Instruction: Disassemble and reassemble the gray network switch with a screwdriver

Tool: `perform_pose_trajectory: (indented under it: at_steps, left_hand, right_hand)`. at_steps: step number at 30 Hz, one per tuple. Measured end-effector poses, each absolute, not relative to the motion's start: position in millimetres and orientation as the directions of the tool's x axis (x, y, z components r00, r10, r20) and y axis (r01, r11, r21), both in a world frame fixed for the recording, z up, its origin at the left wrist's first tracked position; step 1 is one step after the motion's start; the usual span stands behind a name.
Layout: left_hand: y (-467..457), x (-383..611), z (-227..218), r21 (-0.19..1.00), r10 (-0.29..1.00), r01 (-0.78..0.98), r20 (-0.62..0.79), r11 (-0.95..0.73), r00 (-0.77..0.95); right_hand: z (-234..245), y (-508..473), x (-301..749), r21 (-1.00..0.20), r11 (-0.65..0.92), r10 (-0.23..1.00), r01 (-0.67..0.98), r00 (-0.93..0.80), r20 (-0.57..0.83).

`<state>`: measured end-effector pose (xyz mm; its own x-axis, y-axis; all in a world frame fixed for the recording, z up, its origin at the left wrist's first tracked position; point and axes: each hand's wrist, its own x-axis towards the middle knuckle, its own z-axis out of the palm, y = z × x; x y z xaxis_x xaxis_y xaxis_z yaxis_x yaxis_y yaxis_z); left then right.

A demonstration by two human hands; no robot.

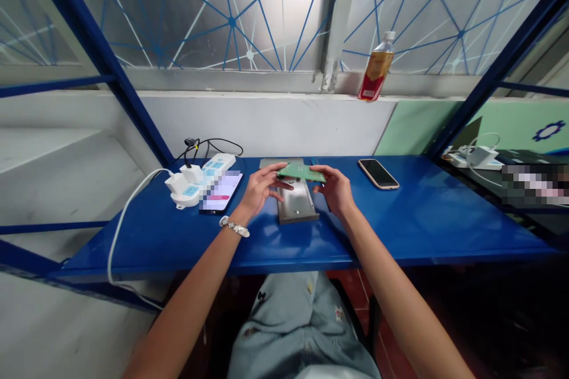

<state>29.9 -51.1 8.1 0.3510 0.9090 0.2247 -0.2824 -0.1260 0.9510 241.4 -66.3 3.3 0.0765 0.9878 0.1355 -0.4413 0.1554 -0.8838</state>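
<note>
A green circuit board is held up level between both my hands, above the blue table. My left hand grips its left end, with the lower fingers spread loosely beneath. Its right end is pinched by my right hand. Below the board lies a grey metal casing, a long flat tray-like piece with small holes, its far part hidden by the board. A thin dark tool shows partly behind my right hand; its kind cannot be made out.
On the left, a white power strip with plugs and cables stands beside a lit phone. A second phone lies at the right on the blue table. A drink bottle is on the ledge behind. Blue frame posts border both sides.
</note>
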Motion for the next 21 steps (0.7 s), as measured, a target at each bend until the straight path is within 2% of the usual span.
perform_pose_trajectory:
  at_steps: [3,6,10,17,21]
  left_hand:
    - [-53,30,8,0.960,0.906,-0.242,0.227,-0.145,0.359]
    - [-52,32,5,0.965,0.924,-0.191,0.233,-0.181,0.304]
    - [-49,34,2,0.972,0.950,-0.175,0.199,-0.159,0.241]
    - [-44,35,-3,0.988,0.961,-0.096,0.142,-0.123,0.238]
    - [-43,36,-5,0.988,0.963,-0.087,0.142,-0.125,0.229]
  right_hand:
    - [0,-64,241,-0.919,0.213,0.972,-0.331,0.164,0.167]
    - [-4,-64,240,-0.936,0.259,0.962,-0.240,0.156,0.226]
    - [-4,-66,238,-0.925,0.290,0.957,-0.244,0.091,0.276]
    - [-1,-73,238,-0.913,0.338,0.941,-0.229,0.054,0.335]
    - [2,-79,239,-0.911,0.358,0.924,-0.205,-0.065,0.378]
